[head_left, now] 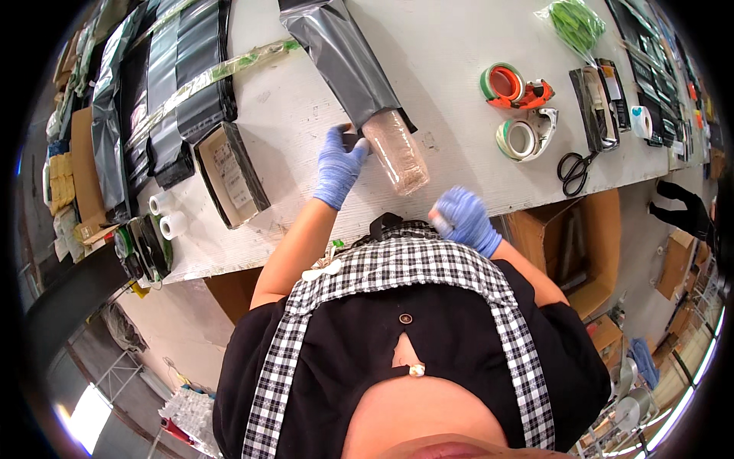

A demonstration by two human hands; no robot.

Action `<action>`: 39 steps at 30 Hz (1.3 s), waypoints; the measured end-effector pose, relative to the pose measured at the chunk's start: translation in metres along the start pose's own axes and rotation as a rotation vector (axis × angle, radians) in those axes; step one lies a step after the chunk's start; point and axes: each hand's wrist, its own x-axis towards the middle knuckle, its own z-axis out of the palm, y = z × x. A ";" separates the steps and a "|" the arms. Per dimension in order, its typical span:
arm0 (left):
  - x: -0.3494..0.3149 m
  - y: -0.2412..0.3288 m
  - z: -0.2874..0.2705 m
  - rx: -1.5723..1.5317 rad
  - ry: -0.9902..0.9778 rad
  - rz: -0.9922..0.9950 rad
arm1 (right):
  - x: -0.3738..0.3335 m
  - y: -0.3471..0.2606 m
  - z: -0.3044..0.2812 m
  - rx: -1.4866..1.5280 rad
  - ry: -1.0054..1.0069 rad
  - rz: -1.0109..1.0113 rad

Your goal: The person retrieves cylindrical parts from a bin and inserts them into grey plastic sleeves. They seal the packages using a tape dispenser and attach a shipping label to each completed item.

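Bundle, brown, clear-film-wrapped, on white counter, far end inside glossy grey plastic bag; bagging looks partway, near end left to cover. Blue-gloved left hand, left of bundle: fingers grasping bag edge. Blue-gloved right hand, right of bundle: fingers curled, blurred; cannot tell grip.

Packing area of a workshop or warehouse. Scuffed white tabletop; stacked grey plastic bags, upper left. Upper right: orange tape dispenser, white tape dispenser; black-handled scissors near the edge. Open cardboard box below, right. Roll of white labels or tape, far right.
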 end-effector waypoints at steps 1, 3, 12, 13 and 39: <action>0.002 0.003 0.001 -0.021 -0.117 -0.110 | -0.001 -0.004 0.004 0.042 -0.136 0.008; 0.000 0.008 -0.002 0.081 -0.258 -0.150 | 0.029 -0.012 0.018 0.032 0.081 -0.146; -0.066 -0.021 -0.055 -0.151 -0.278 -0.376 | 0.104 -0.026 0.029 0.003 0.054 -0.070; -0.073 -0.024 -0.058 -0.207 -0.237 -0.386 | 0.097 -0.023 0.034 -0.058 0.227 -0.062; -0.119 -0.060 -0.051 -0.174 -0.132 -0.085 | -0.023 -0.013 0.044 0.051 0.079 0.034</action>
